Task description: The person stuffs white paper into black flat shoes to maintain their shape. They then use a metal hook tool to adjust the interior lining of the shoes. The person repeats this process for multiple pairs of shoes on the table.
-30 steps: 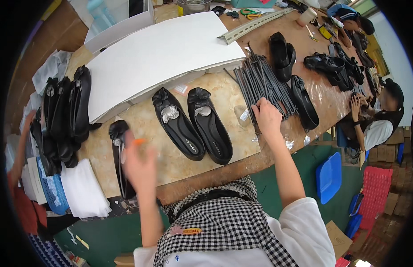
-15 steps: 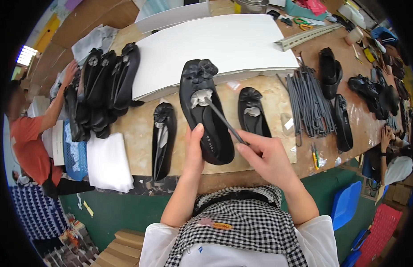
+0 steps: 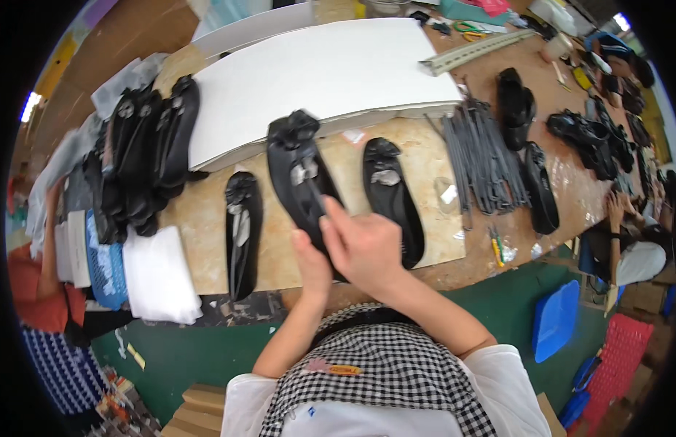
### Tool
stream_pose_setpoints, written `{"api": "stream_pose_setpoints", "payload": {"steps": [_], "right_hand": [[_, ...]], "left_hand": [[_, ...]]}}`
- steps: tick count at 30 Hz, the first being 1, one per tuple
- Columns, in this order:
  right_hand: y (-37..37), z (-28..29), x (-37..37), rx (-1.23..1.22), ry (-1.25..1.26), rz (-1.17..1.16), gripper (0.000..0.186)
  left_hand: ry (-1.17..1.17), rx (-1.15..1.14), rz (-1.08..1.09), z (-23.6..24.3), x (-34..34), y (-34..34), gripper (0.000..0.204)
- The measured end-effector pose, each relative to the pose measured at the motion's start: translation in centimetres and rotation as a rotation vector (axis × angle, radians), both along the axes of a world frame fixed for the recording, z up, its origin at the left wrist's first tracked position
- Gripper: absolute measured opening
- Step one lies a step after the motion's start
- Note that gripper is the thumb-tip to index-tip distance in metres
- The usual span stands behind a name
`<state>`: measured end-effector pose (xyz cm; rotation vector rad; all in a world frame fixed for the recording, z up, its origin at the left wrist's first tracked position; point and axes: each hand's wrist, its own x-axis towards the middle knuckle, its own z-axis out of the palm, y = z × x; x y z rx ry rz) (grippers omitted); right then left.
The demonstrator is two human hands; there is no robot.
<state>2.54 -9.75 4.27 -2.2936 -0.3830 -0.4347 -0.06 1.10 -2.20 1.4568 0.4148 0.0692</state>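
Observation:
My left hand [image 3: 312,266] grips the heel end of a black flat shoe [image 3: 287,178] with a flower on its toe. Crumpled white paper [image 3: 304,172] shows in the shoe's opening. My right hand [image 3: 367,244] is closed over the shoe's heel half, holding a thin dark grey stick [image 3: 317,195] that points down inside the shoe toward the paper. Its far part is blurred and partly hidden by my fingers. On the board to the left lies a matching shoe [image 3: 242,233] with paper in it, and to the right another paper-stuffed shoe [image 3: 392,200].
A white box lid [image 3: 316,76] lies behind the shoes. At left stand several black shoes [image 3: 145,146] and a white paper stack [image 3: 162,277]. To the right are a bundle of dark grey sticks [image 3: 487,156], more shoes [image 3: 542,186] and a small cutter [image 3: 496,246]. Co-workers are at both sides.
My right hand has moved left and over the held shoe, with the stick deeper along it. The shoe has shifted slightly left in view, as has the whole scene.

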Motion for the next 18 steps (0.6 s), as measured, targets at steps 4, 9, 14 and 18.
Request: {"api": "stream_pose_setpoints", "payload": {"steps": [4, 9, 14, 18], "right_hand": [[-4.7, 0.3, 0.5, 0.252, 0.303, 0.158, 0.032], [-21.0, -5.5, 3.1, -0.575, 0.345, -0.545, 0.023], [-21.6, -7.6, 3.3, -0.611, 0.291, -0.484, 0.023], [-22.7, -6.0, 2.8, -0.547, 0.352, -0.481, 0.017]], "left_hand": [[0.297, -0.287, -0.012, -0.8, 0.3, 2.8, 0.059], [-0.266, 0.877, -0.06, 3.8, 2.1, 4.2, 0.053], [0.177, 0.587, -0.664, 2.5, 4.6, -3.9, 0.061], [-0.057, -0.047, -0.391, -3.1, 2.8, -1.2, 0.064]]}}
